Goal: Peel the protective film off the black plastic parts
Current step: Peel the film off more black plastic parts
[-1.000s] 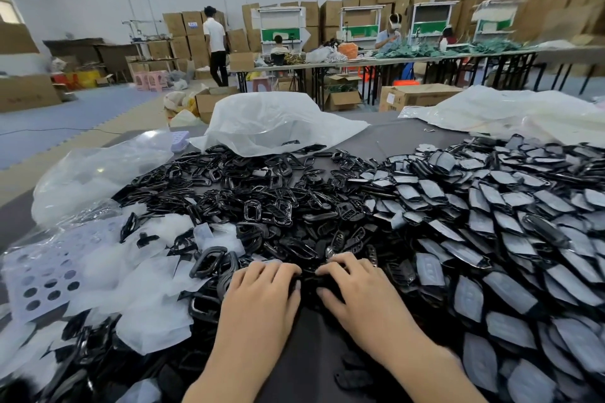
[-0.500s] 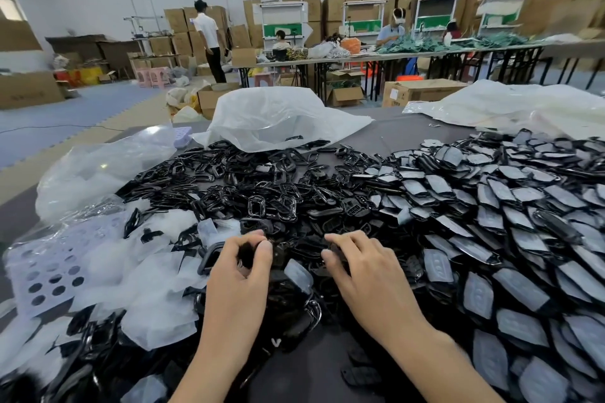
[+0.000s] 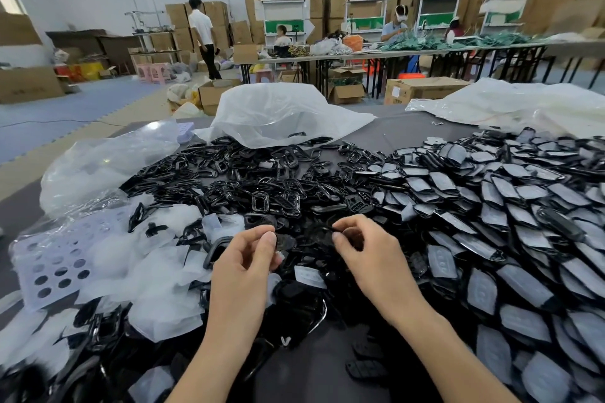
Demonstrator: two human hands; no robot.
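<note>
My left hand (image 3: 248, 258) and my right hand (image 3: 366, 252) are raised just above the heap, fingertips facing each other. Between them hangs a small black plastic part (image 3: 304, 237); the left thumb and forefinger pinch its left end, the right fingers pinch its right end. It is blurred, so film on it cannot be made out. A wide pile of film-covered black parts (image 3: 491, 222) fills the right. Bare black frames (image 3: 248, 180) lie heaped in the middle. Peeled white film scraps (image 3: 144, 271) lie at the left.
A white plastic bag (image 3: 281, 114) lies at the table's far side, another (image 3: 510, 105) at the far right, a clear bag (image 3: 104, 160) at the left. A punched lilac sheet (image 3: 55, 262) lies far left. Grey tabletop (image 3: 320, 366) shows between my forearms. People work at distant tables.
Both hands rose from the tabletop at the heap's edge, lifting a black part out of it. They now hold it between their fingertips above the pile.
</note>
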